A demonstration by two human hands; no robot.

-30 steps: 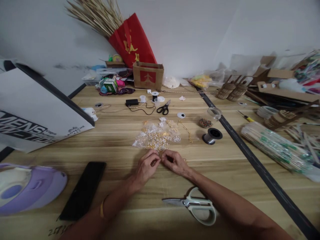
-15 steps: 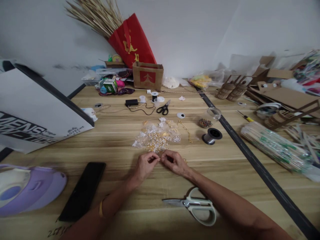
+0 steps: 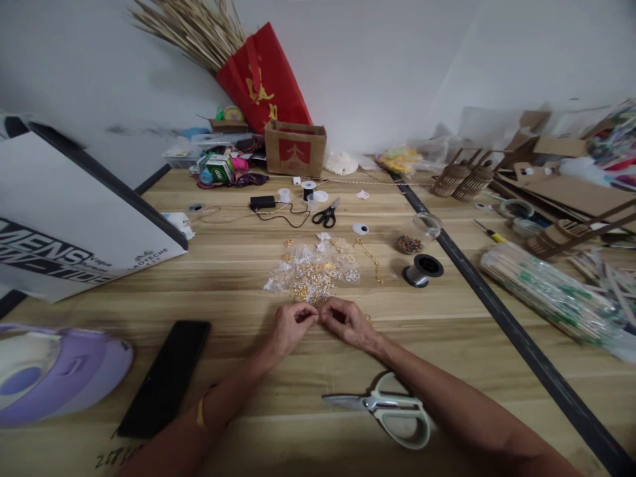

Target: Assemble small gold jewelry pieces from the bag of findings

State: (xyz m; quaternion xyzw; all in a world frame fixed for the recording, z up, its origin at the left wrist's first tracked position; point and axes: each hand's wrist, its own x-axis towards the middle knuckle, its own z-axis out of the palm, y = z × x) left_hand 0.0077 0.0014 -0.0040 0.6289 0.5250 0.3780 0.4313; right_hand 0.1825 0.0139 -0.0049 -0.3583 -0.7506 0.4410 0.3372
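Observation:
My left hand [image 3: 293, 326] and my right hand [image 3: 346, 322] meet fingertip to fingertip over the wooden table, both pinched. Whatever lies between the fingertips is too small to make out. Just beyond them spreads a pile of gold and silver jewellery findings [image 3: 313, 281], partly in clear plastic bags. A gold chain [image 3: 368, 258] lies to the right of the pile. Small gold rings [image 3: 368, 319] show beside my right wrist. Nearer to me, pale-handled scissors [image 3: 392, 407] rest by my right forearm, blades pointing left.
A black phone [image 3: 166, 377] and a purple-and-white object [image 3: 69, 377] lie left. Right of the pile are a wire spool [image 3: 422, 270] and a bowl of beads [image 3: 409, 244]. Black scissors [image 3: 326, 213] sit farther back. Packaged sticks [image 3: 546, 291] lie far right; a white box [image 3: 89, 225] stands left.
Both hands stay pinched together in nearly the same spot. The camera view has shifted very slightly; nothing on the table has visibly moved.

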